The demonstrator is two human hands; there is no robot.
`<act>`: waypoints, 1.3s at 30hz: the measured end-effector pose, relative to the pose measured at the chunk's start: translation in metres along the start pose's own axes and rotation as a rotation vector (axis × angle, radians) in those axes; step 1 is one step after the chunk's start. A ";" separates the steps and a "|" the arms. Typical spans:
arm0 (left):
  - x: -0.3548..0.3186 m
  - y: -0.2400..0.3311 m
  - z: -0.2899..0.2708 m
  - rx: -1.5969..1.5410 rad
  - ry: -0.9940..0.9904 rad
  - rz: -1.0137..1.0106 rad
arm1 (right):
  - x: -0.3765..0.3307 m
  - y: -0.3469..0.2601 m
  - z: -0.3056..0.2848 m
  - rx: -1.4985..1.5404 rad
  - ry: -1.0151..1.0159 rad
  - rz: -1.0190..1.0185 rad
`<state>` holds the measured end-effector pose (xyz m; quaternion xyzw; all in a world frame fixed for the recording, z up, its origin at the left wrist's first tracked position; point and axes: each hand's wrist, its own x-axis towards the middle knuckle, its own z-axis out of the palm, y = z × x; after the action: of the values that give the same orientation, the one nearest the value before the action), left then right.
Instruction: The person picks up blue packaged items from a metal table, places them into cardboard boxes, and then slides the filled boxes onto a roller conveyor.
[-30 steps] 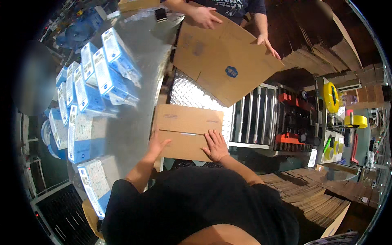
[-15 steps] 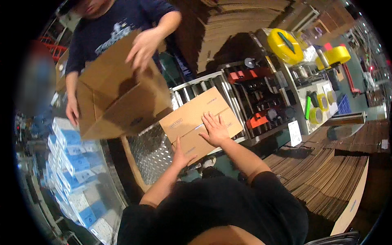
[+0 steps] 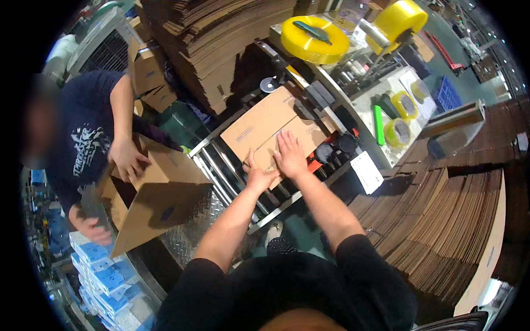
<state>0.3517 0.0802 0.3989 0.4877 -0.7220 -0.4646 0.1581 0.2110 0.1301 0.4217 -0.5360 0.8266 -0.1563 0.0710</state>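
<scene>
A closed brown cardboard carton lies flat on the roller conveyor, its far right part between the black and orange fittings of a machine. My right hand lies flat on the carton's top with fingers spread, beside the centre seam. My left hand is against the carton's near left edge, thumb and forefinger apart; its other fingers are partly hidden. To the left, a co-worker in a dark T-shirt has one hand on an open brown carton. The co-worker's other hand is blurred, beside that carton.
Blue-and-white boxes are stacked at lower left. A metal tread plate adjoins the rollers. Yellow tape rolls and a green-handled tool sit on the machine's right side. Flattened cartons fill the right.
My hands and the closed carton have moved along the rollers into the machine. The co-worker's open carton has come lower, beside the tread plate. The view has shifted too.
</scene>
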 end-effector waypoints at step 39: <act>-0.436 0.022 -0.405 0.334 0.267 1.103 | -0.444 -0.344 -0.323 -0.319 1.138 -0.862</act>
<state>0.8227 0.2443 0.7250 0.1127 -0.9062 -0.1285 0.3868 0.6005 0.4623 0.8183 -0.6533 0.4640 -0.3024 -0.5162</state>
